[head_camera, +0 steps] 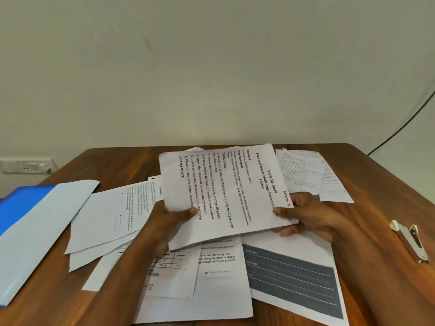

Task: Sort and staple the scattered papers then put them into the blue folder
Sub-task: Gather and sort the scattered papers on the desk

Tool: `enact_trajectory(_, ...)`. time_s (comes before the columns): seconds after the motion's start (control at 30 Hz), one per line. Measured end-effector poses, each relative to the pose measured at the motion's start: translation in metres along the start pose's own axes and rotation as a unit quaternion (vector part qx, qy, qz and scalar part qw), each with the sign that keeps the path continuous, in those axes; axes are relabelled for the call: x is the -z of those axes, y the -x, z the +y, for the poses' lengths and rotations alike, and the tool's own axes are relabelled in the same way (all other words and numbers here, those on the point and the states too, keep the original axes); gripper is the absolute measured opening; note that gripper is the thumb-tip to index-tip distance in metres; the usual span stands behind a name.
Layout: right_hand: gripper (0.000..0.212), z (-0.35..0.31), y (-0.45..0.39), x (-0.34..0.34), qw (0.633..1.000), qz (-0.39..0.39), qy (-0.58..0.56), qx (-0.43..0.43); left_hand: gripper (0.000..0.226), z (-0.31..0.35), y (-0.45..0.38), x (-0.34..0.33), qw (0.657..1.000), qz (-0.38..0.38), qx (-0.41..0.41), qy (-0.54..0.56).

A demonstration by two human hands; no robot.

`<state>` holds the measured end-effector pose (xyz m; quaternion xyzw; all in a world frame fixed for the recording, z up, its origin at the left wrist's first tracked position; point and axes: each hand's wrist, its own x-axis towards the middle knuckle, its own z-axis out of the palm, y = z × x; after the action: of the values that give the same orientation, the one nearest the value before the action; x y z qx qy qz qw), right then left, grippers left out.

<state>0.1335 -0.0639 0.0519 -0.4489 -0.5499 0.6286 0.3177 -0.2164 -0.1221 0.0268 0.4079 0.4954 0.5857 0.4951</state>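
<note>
Above the wooden surface (367, 175) the left hand (169, 220) and right hand (308, 215) each pinch a lower corner of the task sheet (226, 191), thumbs on top, probably lifting it clear to read its section mark for sorting. Loose papers (211, 285) lie strewn beneath, the blue folder (21, 208) at the left edge, the stapler (410, 241) well apart on the right; behind stand a plain wall, a socket strip (26, 165) and a dark cable (400, 128).
</note>
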Motion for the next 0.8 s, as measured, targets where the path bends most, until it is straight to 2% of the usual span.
enact_trajectory(0.1, 0.045, -0.004, 0.003, 0.008, 0.997, -0.052, -0.022, -0.047, 0.058, 0.001, 0.0, 0.0, 0.999, -0.004, 0.036, -0.001)
enact_trajectory(0.23, 0.045, -0.007, 0.003, 0.014, 0.995, -0.053, -0.038, -0.081, 0.077, -0.001, 0.0, 0.002, 0.998, -0.001, 0.055, -0.005)
enact_trajectory(0.33, 0.044, -0.007, 0.002, 0.015, 0.994, -0.045, -0.049, -0.083, 0.06, -0.002, -0.001, 0.003, 0.998, 0.004, 0.058, 0.003)
enact_trajectory(0.4, 0.04, -0.008, 0.002, 0.014, 0.995, -0.025, -0.057, -0.081, 0.056, -0.002, -0.001, 0.003, 0.999, 0.006, 0.052, 0.008)
enact_trajectory(0.47, 0.035, -0.008, 0.003, 0.012, 0.995, -0.007, -0.061, -0.08, 0.063, -0.003, -0.001, 0.004, 0.999, 0.006, 0.048, 0.012)
enact_trajectory(0.53, 0.031, -0.009, 0.005, 0.011, 0.995, 0.008, -0.058, -0.081, 0.083, -0.007, -0.002, 0.005, 0.999, 0.006, 0.05, 0.002)
enact_trajectory(0.6, 0.03, -0.008, 0.005, 0.011, 0.995, 0.016, -0.058, -0.083, 0.096, -0.012, -0.005, 0.006, 0.998, 0.025, 0.047, -0.038)
enact_trajectory(0.7, 0.03, -0.007, 0.004, 0.012, 0.994, 0.027, -0.053, -0.091, 0.07, -0.004, 0.001, -0.006, 0.982, 0.081, 0.014, -0.17)
enact_trajectory(0.73, 0.031, -0.006, 0.002, 0.012, 0.994, 0.031, -0.048, -0.095, 0.07, -0.001, 0.004, -0.01, 0.967, 0.112, 0.002, -0.231)
enact_trajectory(0.8, 0.032, -0.005, 0.001, 0.012, 0.993, 0.039, -0.043, -0.101, 0.095, 0.004, 0.01, -0.02, 0.925, 0.171, -0.028, -0.339)
